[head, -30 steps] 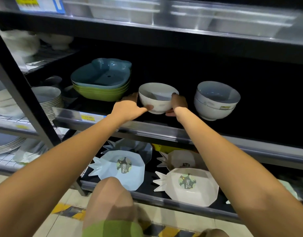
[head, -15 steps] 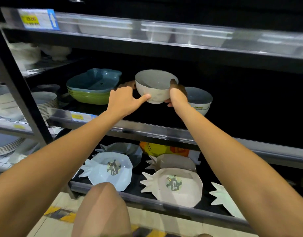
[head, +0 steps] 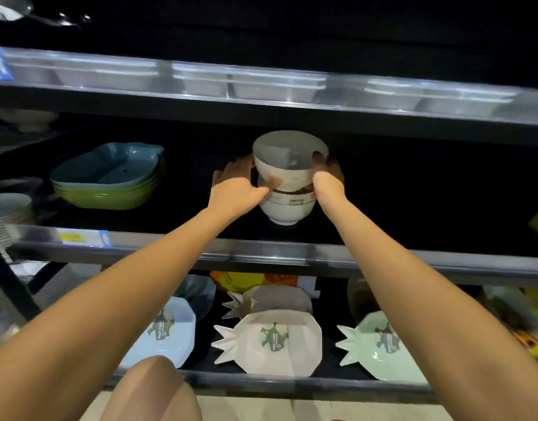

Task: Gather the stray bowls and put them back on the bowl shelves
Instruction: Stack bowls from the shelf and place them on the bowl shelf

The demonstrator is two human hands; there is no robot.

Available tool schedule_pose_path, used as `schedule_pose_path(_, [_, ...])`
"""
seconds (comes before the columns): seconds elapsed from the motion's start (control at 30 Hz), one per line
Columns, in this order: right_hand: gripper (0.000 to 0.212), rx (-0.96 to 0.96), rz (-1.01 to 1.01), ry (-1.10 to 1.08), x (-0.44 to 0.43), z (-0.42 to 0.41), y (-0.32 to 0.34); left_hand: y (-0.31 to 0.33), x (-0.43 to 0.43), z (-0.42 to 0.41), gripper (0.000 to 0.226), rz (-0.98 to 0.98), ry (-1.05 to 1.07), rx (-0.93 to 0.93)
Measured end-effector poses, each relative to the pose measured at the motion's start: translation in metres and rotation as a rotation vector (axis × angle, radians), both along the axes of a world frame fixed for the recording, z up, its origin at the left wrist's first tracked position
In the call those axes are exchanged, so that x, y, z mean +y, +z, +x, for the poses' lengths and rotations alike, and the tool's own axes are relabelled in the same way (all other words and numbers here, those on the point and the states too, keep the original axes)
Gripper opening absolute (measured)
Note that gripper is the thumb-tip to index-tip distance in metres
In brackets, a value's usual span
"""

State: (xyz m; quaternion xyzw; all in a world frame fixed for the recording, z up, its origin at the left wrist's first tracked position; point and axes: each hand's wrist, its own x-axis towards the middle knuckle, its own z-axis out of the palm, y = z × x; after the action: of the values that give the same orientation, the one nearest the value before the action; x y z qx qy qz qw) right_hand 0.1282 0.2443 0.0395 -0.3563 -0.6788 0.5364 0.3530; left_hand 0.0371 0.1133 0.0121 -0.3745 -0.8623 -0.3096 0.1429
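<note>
On the far left of the black middle shelf (head: 261, 258) stands a pile of white round plates (head: 6, 208), partly cut off by the frame edge. To its right is a stack of apple-shaped dishes (head: 106, 180), a blue one on top of several green ones. A yellow price label (head: 71, 237) sits on the shelf's front rail below them.

Further right, at the middle of the shelf, the left hand (head: 237, 191) holds the left wall of a white round bowl (head: 289, 165). Its grip is closed on the bowl, thumb across the near side and fingers round the far side. The bowl is upright, directly above a stack of white bowls (head: 287, 209) that stands on the shelf. Its base is down at the rim of the top bowl; whether it rests there I cannot tell, because of blur. The right hand (head: 328, 182) holds the bowl's right wall, its grip also closed on it, thumb at the rim.

On the lower shelf lie three pineapple-shaped plates with dark stickers: a pale blue one (head: 170, 332) on the left, partly hidden by the left forearm, a cream one (head: 276, 341) in the middle, and a mint green one (head: 380, 344) on the right. A bare knee (head: 152, 390) shows at the near edge.
</note>
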Motion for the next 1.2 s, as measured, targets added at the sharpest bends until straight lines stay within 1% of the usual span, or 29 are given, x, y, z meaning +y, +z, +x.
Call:
schedule_pose_path(0.1, [0.054,-0.067,-0.018,-0.026,0.014,0.001,-0.001,-0.003,0.019,-0.003,0.066,0.026,-0.031,-0.018])
schedule_pose_path(0.27, [0.052,-0.149,0.046,-0.040,0.028,-0.004,-0.010,-0.011,0.028,-0.007,0.069,-0.033,-0.025,-0.032])
schedule_pose_path(0.5, [0.052,-0.126,0.026,0.010,0.025,-0.017,-0.018,-0.023,0.028,-0.021,0.074,-0.076,0.006,-0.049])
schedule_pose_path(0.67, [0.051,-0.095,0.000,0.000,0.030,-0.021,-0.026,-0.026,0.034,-0.029,0.073,-0.073,-0.013,-0.018])
schedule_pose_path(0.87, [0.051,-0.099,0.018,0.007,0.037,-0.030,-0.038,-0.039,0.041,-0.042,0.076,-0.108,0.011,-0.043])
schedule_pose_path(1.2, [0.043,-0.078,0.072,-0.010,0.040,-0.032,-0.046,-0.047,0.046,-0.046,0.075,-0.057,-0.010,-0.067])
